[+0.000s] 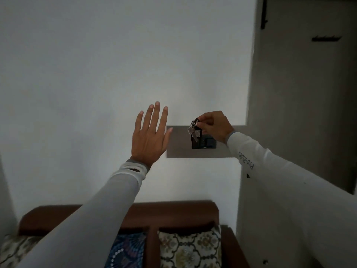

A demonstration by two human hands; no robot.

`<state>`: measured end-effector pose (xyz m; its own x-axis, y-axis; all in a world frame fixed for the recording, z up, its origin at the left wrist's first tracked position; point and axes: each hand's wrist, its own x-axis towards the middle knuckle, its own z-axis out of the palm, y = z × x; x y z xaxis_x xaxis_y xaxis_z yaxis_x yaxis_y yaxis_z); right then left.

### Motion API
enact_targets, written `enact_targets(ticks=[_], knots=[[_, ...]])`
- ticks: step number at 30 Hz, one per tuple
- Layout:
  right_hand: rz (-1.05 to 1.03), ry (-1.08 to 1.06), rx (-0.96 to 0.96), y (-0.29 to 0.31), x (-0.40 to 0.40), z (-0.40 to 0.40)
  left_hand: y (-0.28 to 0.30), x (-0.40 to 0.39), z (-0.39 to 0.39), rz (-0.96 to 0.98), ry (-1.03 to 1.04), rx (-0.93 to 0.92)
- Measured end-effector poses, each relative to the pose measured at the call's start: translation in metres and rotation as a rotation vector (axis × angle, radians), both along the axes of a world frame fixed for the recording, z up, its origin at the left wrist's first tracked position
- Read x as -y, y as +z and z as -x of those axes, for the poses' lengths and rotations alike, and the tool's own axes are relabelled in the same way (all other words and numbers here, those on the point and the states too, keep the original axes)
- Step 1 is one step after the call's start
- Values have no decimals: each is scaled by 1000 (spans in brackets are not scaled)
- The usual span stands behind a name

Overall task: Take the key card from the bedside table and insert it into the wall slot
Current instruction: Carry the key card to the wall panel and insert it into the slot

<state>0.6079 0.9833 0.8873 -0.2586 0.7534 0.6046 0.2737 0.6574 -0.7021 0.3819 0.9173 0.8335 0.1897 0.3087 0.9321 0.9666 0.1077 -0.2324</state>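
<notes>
A black key card [195,139] with a metal ring and a small key hanging from its top stands upright against the dark slot unit [207,142] on a grey wall plate [179,149]. My right hand [213,126] pinches the card's top end with fingertips. Whether the card's lower end sits inside the slot I cannot tell. My left hand [149,135] is raised flat with fingers spread, just left of the plate, its thumb overlapping the plate's left edge. It holds nothing.
A brown wooden sofa back [173,211] with patterned cushions [190,248] runs below the plate. A dark door [301,93] with a black hook rail stands at the right, past the wall corner. White wall fills the rest.
</notes>
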Motion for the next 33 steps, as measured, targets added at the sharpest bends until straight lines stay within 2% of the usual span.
enact_targets(ticks=[6, 14, 22, 33], knots=[[-19, -66, 34, 8, -67, -30, -1, -88, -17, 0, -40, 8], [-47, -63, 47, 32, -159, -39, 31, -184, -17, -48, -22, 11], [-71, -62, 25, 38, -223, -47, 38, -241, -32, -30, -14, -11], [-77, -31, 23, 14, -305, -61, 14, -300, -46, 4, 29, -3]])
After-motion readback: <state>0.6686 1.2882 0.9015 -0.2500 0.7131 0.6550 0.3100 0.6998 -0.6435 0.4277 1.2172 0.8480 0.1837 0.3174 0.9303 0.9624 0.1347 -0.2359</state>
